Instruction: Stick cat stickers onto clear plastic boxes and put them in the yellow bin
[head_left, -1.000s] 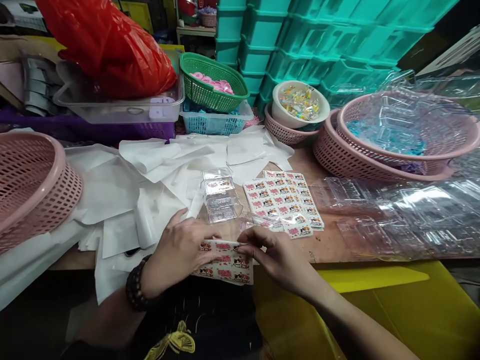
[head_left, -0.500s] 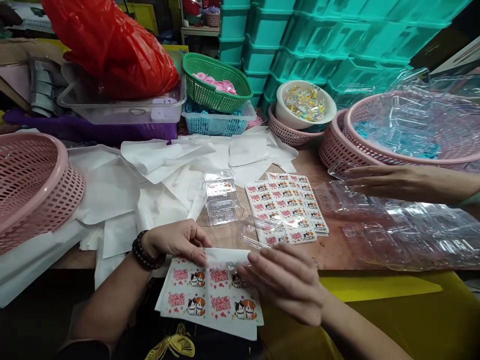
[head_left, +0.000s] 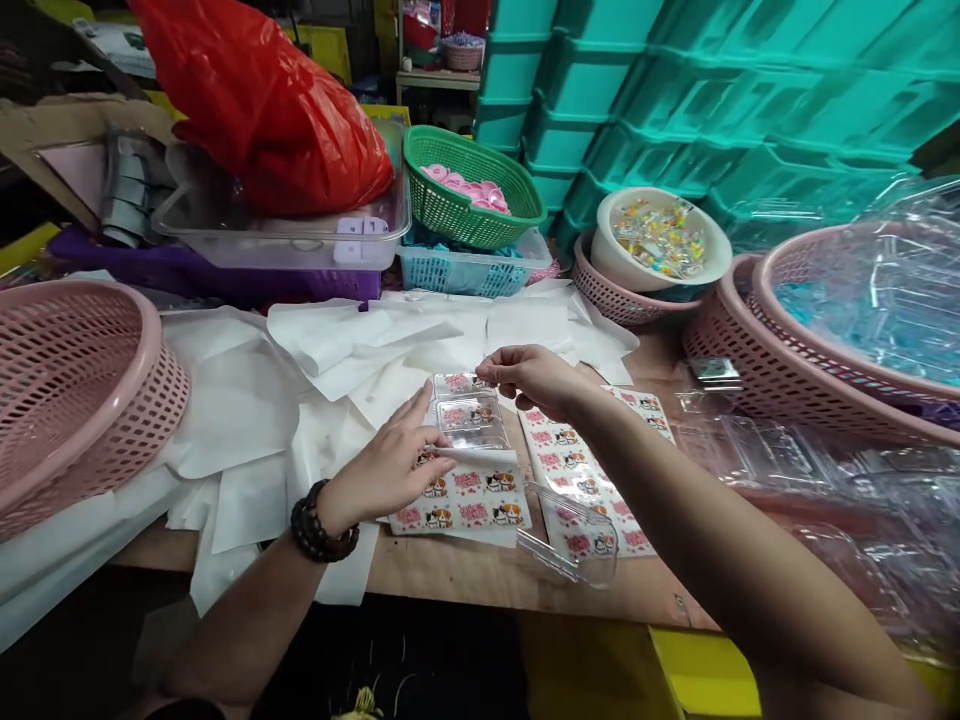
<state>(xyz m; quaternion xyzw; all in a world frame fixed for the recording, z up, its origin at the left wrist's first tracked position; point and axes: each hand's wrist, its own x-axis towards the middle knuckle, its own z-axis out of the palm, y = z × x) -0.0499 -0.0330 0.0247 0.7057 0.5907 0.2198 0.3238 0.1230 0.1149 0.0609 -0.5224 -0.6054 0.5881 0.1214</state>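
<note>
Over a clear plastic case (head_left: 480, 435) with cat-and-dog labels, my right hand (head_left: 529, 378) pinches the right edge of a small sticker (head_left: 456, 383) at the far end. My left hand (head_left: 397, 460) is spread out beside the case, fingertips near its left side and thumb over a cut sheet of cat-and-dog stickers (head_left: 465, 505). That sheet lies on the table in front of the case. To the right, more sticker sheets (head_left: 566, 465) lie partly under my right forearm, with an open clear case (head_left: 577, 545) overlapping their near corner.
White backing papers (head_left: 232, 400) cover the table's left and back. A pink basket (head_left: 142, 390) stands left, another pink basket (head_left: 720, 340) right. Clear plastic cases (head_left: 795, 460) lie at right. Behind are a green basket (head_left: 480, 225), a white bowl (head_left: 607, 225) and teal bins (head_left: 577, 90).
The sticker sheet went from above my lap to the table before the case. My right hand reached forward and now pinches a sticker. Another person's hand at right has left view.
</note>
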